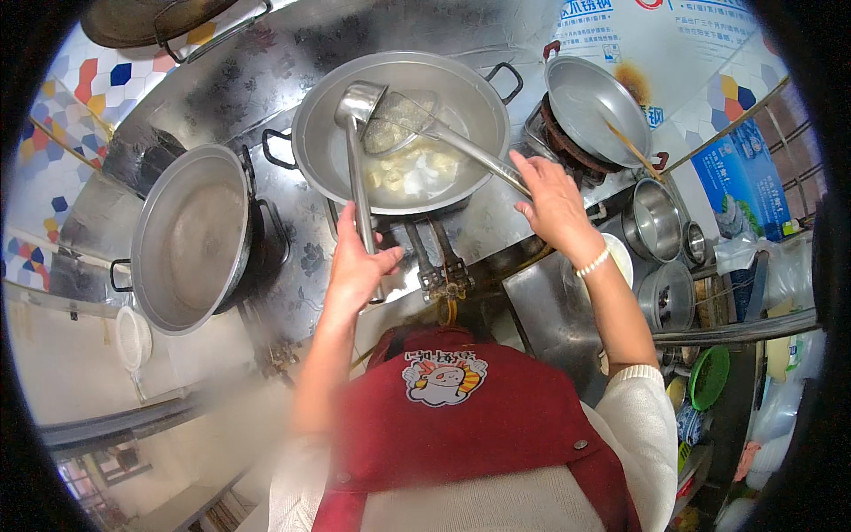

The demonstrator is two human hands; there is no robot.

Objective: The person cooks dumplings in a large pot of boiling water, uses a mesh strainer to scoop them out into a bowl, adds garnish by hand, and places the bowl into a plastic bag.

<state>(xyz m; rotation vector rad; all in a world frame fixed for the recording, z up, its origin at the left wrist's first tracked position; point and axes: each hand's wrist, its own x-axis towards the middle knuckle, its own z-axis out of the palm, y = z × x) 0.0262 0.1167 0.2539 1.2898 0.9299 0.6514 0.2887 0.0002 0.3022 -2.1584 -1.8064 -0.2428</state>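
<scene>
A wide two-handled metal pot [312, 166] in front of me holds cloudy liquid with pale yellowish food pieces [415, 166], perhaps dumplings. My left hand [359, 259] is at the long handle of a steel ladle [359, 106], its thumb and fingers around the shaft. The ladle's bowl is tipped over the left side of the pot. From the right, my right hand [557, 206] holds the handle end of a wire mesh skimmer [402, 123], with some fingers stretched out. The skimmer's mesh lies in the pot, beside the ladle's bowl.
To the left stands a large metal pan [199, 233]. A smaller pan [592, 106] with a wooden stick sits on a burner at right. Gas valves [445, 276] project below the pot. Steel bowls [655, 219] and a green basket [709, 378] are at the right.
</scene>
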